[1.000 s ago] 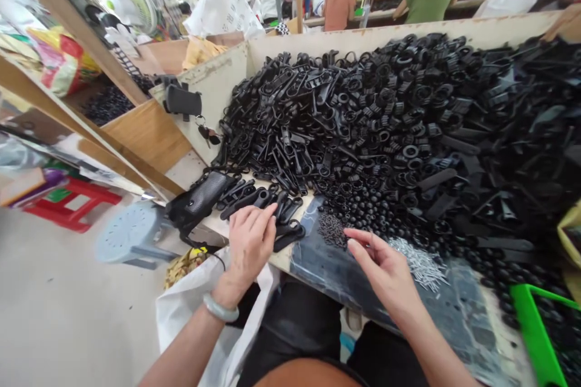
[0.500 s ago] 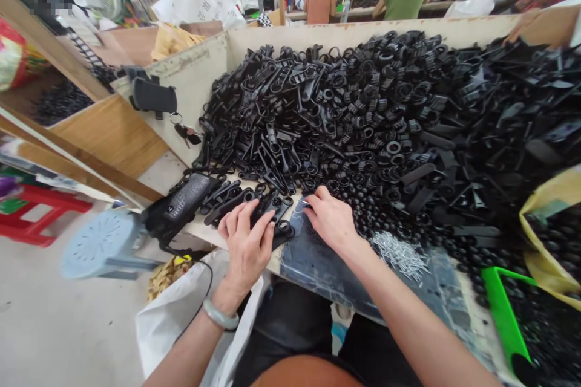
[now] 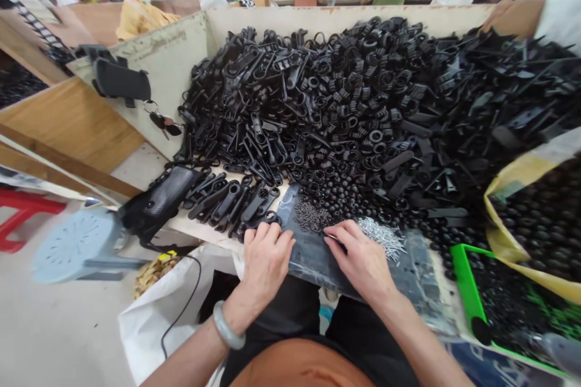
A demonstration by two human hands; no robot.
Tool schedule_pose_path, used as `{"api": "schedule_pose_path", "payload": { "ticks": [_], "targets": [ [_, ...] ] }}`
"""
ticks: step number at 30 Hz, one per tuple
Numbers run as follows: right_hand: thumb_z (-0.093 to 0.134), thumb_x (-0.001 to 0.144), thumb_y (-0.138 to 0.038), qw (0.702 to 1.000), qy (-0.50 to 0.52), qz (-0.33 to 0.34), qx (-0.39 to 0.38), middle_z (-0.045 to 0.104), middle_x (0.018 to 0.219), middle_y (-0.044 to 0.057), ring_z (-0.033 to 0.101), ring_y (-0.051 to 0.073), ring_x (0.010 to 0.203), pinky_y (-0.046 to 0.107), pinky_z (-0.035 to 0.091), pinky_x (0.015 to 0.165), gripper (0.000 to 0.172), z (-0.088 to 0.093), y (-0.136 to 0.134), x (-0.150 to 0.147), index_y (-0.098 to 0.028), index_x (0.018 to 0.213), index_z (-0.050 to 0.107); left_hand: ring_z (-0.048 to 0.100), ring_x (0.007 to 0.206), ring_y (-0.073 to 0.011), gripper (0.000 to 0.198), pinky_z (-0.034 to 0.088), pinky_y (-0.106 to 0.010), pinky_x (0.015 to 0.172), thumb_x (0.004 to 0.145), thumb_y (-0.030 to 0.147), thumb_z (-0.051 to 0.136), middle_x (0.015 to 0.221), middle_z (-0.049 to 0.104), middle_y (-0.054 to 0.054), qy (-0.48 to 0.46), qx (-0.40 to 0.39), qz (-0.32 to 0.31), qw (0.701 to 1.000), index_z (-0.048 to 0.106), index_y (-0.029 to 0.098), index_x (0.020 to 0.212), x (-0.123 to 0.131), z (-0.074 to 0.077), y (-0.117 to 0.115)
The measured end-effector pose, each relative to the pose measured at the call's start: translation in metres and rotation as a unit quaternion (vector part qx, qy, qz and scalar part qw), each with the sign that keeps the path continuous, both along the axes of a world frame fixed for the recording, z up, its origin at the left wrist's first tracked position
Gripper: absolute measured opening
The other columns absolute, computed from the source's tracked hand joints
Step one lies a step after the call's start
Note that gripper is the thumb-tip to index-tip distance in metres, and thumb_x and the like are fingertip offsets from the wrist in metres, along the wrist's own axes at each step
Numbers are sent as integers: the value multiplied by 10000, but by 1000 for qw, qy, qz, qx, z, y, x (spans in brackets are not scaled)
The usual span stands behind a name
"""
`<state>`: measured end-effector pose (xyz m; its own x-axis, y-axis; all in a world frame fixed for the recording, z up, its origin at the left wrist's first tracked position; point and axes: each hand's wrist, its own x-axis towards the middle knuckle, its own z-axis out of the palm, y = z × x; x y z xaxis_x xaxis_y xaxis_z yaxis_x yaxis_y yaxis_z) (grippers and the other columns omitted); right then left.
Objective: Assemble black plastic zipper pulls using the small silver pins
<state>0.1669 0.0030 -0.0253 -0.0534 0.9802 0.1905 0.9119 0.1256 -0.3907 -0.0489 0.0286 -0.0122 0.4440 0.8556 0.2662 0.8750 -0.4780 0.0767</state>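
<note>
My left hand (image 3: pixel 267 254) is closed with its knuckles up at the left end of the dark work mat (image 3: pixel 308 263). A black ring-ended plastic part (image 3: pixel 271 217) shows just beyond its fingers; the rest is hidden under the hand. Over the mat, my right hand (image 3: pixel 363 260) pinches a small dark piece (image 3: pixel 334 237) between thumb and fingertips. Beside its fingers lies a heap of small brownish-black pieces (image 3: pixel 312 216). Silvery pins (image 3: pixel 384 238) are piled just behind that hand. A row of black lever-shaped parts (image 3: pixel 229 199) lies left of the mat.
Black plastic parts (image 3: pixel 318 91) form a large heap behind the mat. A green-rimmed tray (image 3: pixel 467 290) and a yellow-edged sack (image 3: pixel 494 199) of black balls stand at right. At left are a black mesh pouch (image 3: pixel 161 196) and a blue stool (image 3: pixel 77 245). People sit at the back.
My right hand has moved right and toward me, uncovering the brownish-black pieces. My left hand has shifted right and its spread fingers have curled closed. The view has turned slightly right.
</note>
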Motion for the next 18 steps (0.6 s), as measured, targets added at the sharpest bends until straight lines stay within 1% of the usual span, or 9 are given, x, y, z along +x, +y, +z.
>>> {"api": "schedule_pose_path", "payload": {
  "ticks": [4, 7, 9, 14, 16, 18],
  "targets": [
    [400, 1089, -343, 999, 3, -8, 34, 713, 1106, 68, 719, 149, 746, 254, 522, 625, 355, 1, -5, -6, -250, 1235, 710, 548, 862, -256, 135, 296, -412, 747, 995, 233, 620, 854, 679, -49, 16, 8, -9, 1000, 737, 229, 928, 11, 0, 9],
    [399, 1095, -344, 999, 24, -5, 45, 726, 1068, 60, 724, 149, 739, 254, 524, 633, 353, 2, -8, -4, -245, 1173, 729, 554, 872, -258, 123, 297, -413, 755, 995, 224, 617, 862, 682, -45, 12, 9, -6, 1000, 735, 224, 960, 16, 3, 10],
    [397, 1096, -350, 998, 39, -17, 42, 734, 1038, 49, 725, 152, 737, 258, 524, 633, 352, 1, -11, 4, -253, 1118, 735, 557, 870, -252, 123, 301, -410, 761, 996, 205, 610, 863, 682, -38, -2, 10, -6, 1000, 732, 225, 998, 17, 4, 8],
    [405, 1094, -387, 996, 61, -56, 40, 745, 1016, 38, 743, 173, 806, 272, 541, 681, 339, -2, -13, 26, -270, 1077, 722, 557, 845, -232, 132, 309, -400, 769, 997, 215, 611, 844, 671, -25, -29, -1, -30, 999, 731, 229, 944, 20, 1, 3],
    [426, 1086, -398, 997, 49, -48, 34, 743, 1012, 34, 743, 173, 783, 277, 540, 665, 321, -2, -10, 27, -274, 1094, 722, 555, 843, -230, 135, 307, -399, 766, 991, 208, 620, 834, 669, -23, -29, -1, -36, 999, 730, 231, 916, 21, -2, 2],
    [440, 1079, -379, 999, 29, -25, 24, 735, 999, 33, 740, 177, 761, 281, 529, 628, 301, -3, -6, 22, -274, 1118, 720, 549, 830, -228, 157, 303, -398, 761, 990, 192, 618, 813, 664, -21, -28, 4, -37, 999, 724, 233, 882, 22, -4, 3]
  ]
}}
